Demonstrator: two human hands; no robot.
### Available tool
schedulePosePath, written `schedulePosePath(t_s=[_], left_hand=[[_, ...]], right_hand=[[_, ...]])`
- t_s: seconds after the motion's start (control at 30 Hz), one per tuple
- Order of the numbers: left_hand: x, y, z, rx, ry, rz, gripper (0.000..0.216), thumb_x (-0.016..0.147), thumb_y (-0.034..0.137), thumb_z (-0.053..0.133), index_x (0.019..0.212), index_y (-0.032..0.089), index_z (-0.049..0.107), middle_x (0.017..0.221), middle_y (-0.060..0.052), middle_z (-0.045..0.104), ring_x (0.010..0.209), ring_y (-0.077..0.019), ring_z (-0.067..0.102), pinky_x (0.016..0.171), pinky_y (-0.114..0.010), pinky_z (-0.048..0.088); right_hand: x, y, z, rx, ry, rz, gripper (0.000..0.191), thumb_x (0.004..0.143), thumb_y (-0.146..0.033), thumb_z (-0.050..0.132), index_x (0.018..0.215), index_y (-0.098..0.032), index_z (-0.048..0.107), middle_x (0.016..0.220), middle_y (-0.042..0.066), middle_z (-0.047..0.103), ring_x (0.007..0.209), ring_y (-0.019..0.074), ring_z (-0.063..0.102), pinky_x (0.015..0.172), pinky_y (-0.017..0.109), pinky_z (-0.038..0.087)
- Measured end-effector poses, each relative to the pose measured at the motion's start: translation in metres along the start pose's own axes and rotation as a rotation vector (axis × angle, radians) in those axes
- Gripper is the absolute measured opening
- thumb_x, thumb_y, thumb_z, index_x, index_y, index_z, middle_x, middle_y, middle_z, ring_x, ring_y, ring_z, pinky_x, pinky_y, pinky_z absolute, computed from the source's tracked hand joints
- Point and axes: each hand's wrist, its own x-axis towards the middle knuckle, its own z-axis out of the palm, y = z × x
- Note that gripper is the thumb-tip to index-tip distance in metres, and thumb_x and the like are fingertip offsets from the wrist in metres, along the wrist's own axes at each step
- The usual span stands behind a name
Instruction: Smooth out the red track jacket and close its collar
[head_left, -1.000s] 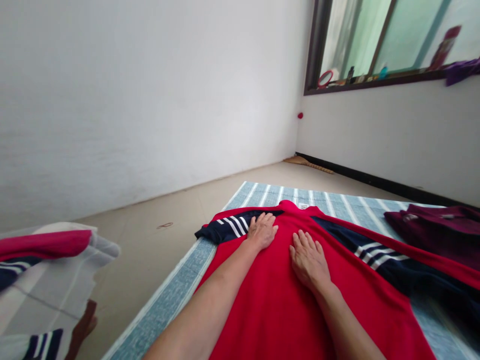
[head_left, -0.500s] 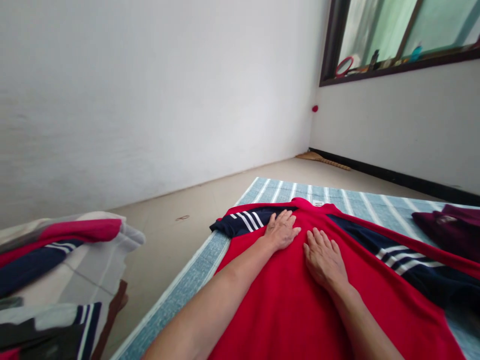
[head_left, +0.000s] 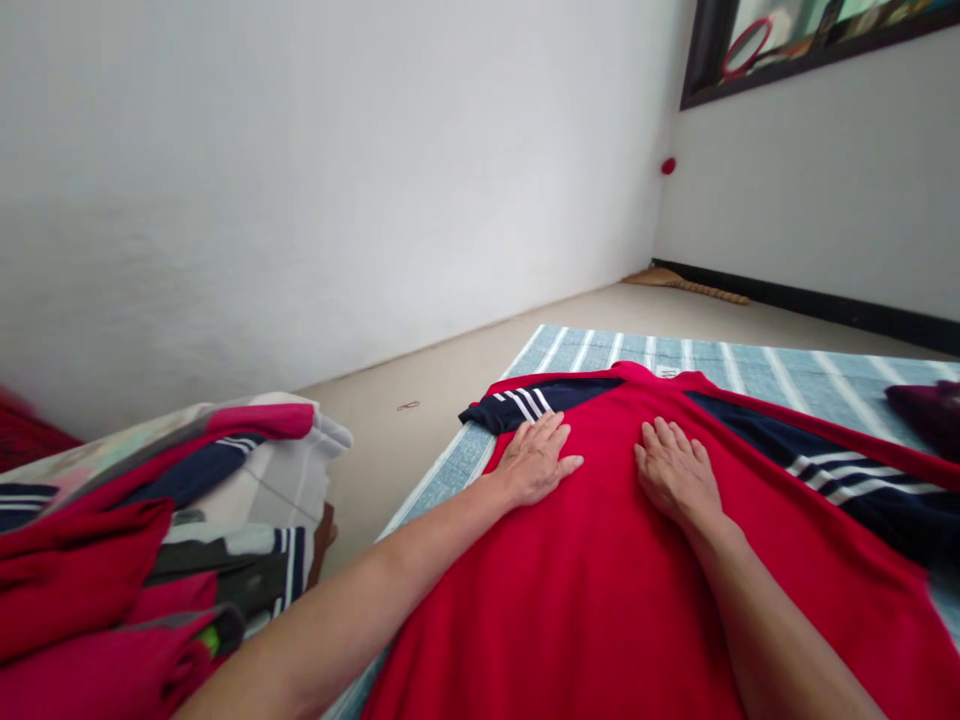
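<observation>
A red shirt with navy, white-striped sleeves lies spread flat on a blue-and-white striped mat. My left hand rests palm down on the shirt near its left sleeve, fingers stretched out. My right hand lies flat on the chest area below the collar, fingers apart. Neither hand holds anything.
A pile of red, navy and white clothes sits at the left on the floor. A dark maroon garment lies at the mat's right edge. White walls meet at the far corner, a broom lies along the baseboard, and a window frame is top right.
The view has swung left and down, bringing more of the clothes pile into sight. Both hands stay flat on the shirt; the left has slid slightly outward, away from the right.
</observation>
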Motion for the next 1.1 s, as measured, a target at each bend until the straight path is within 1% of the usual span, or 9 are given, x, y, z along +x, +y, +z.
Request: schedulePosePath(t_s=[0.1, 0.2, 0.5, 0.57, 0.67, 0.77, 0.9, 1.0, 1.1], left_hand=[[-0.051, 0.010, -0.002, -0.031, -0.079, 0.028, 0.060, 0.095, 0.054, 0.030, 0.144, 0.019, 0.032, 0.154, -0.008, 0.021, 0.143, -0.0201, 0.011, 0.115, -0.043, 0.011], [-0.093, 0.010, -0.001, -0.046, -0.131, -0.020, 0.059, 0.094, 0.051, 0.035, 0.146, 0.022, 0.027, 0.155, -0.006, 0.018, 0.143, -0.0199, 0.009, 0.115, -0.043, 0.010], [-0.142, 0.002, -0.011, -0.062, -0.101, -0.116, 0.052, 0.096, 0.046, 0.035, 0.142, 0.022, 0.036, 0.152, -0.004, 0.027, 0.141, -0.0195, 0.019, 0.116, -0.042, 0.015], [-0.160, -0.005, -0.009, -0.049, -0.077, -0.150, 0.053, 0.096, 0.047, 0.033, 0.143, 0.025, 0.034, 0.151, -0.003, 0.027, 0.140, -0.0213, 0.022, 0.115, -0.044, 0.020], [-0.178, -0.022, 0.002, 0.013, -0.005, -0.086, 0.051, 0.096, 0.042, 0.037, 0.145, 0.030, 0.029, 0.151, -0.002, 0.028, 0.138, -0.0231, 0.027, 0.112, -0.047, 0.025], [-0.182, -0.042, 0.016, 0.075, 0.055, -0.020, 0.051, 0.095, 0.040, 0.040, 0.144, 0.032, 0.030, 0.149, -0.002, 0.033, 0.136, -0.0234, 0.032, 0.110, -0.047, 0.030], [-0.169, -0.053, 0.024, 0.145, 0.231, 0.006, 0.045, 0.090, 0.041, 0.049, 0.134, 0.030, 0.048, 0.141, -0.005, 0.046, 0.128, -0.0256, 0.044, 0.108, -0.048, 0.032], [-0.144, -0.039, 0.014, 0.159, 0.273, 0.051, 0.041, 0.090, 0.038, 0.049, 0.129, 0.026, 0.053, 0.140, -0.008, 0.047, 0.128, -0.0257, 0.045, 0.107, -0.049, 0.035], [-0.104, -0.008, -0.002, 0.105, 0.255, 0.104, 0.040, 0.090, 0.036, 0.049, 0.128, 0.023, 0.053, 0.140, -0.009, 0.047, 0.129, -0.0249, 0.043, 0.105, -0.047, 0.038]], right_hand=[[0.000, 0.001, 0.003, -0.001, 0.006, -0.001, 0.052, 0.095, -0.035, 0.024, 0.141, -0.015, 0.039, 0.150, 0.009, 0.033, 0.137, 0.0235, 0.027, 0.110, 0.042, 0.018], [0.000, 0.002, 0.004, 0.002, 0.008, -0.004, 0.052, 0.095, -0.035, 0.024, 0.140, -0.015, 0.040, 0.150, 0.009, 0.033, 0.137, 0.0231, 0.027, 0.109, 0.042, 0.019], [-0.002, 0.002, 0.003, 0.029, 0.006, -0.011, 0.052, 0.096, -0.035, 0.024, 0.140, -0.014, 0.040, 0.150, 0.009, 0.033, 0.137, 0.0237, 0.027, 0.109, 0.042, 0.019], [-0.001, 0.000, 0.004, 0.030, 0.010, -0.010, 0.051, 0.096, -0.034, 0.026, 0.140, -0.015, 0.040, 0.150, 0.009, 0.033, 0.137, 0.0236, 0.027, 0.110, 0.042, 0.018], [0.001, -0.004, 0.004, 0.031, 0.019, -0.003, 0.050, 0.096, -0.033, 0.027, 0.140, -0.016, 0.041, 0.149, 0.009, 0.034, 0.137, 0.0232, 0.028, 0.110, 0.042, 0.017], [0.004, -0.007, 0.004, 0.036, 0.022, 0.006, 0.049, 0.095, -0.032, 0.028, 0.140, -0.017, 0.041, 0.150, 0.009, 0.033, 0.137, 0.0231, 0.028, 0.110, 0.042, 0.016], [0.007, -0.010, 0.004, 0.058, 0.018, 0.002, 0.049, 0.095, -0.033, 0.028, 0.140, -0.017, 0.042, 0.150, 0.009, 0.033, 0.137, 0.0242, 0.029, 0.109, 0.042, 0.016], [0.008, -0.011, 0.004, 0.075, 0.019, 0.000, 0.050, 0.095, -0.033, 0.028, 0.141, -0.017, 0.041, 0.150, 0.009, 0.033, 0.138, 0.0245, 0.027, 0.109, 0.043, 0.016], [0.010, -0.013, 0.004, 0.090, 0.018, 0.000, 0.050, 0.095, -0.033, 0.029, 0.141, -0.016, 0.040, 0.150, 0.009, 0.032, 0.138, 0.0247, 0.026, 0.109, 0.043, 0.016]])
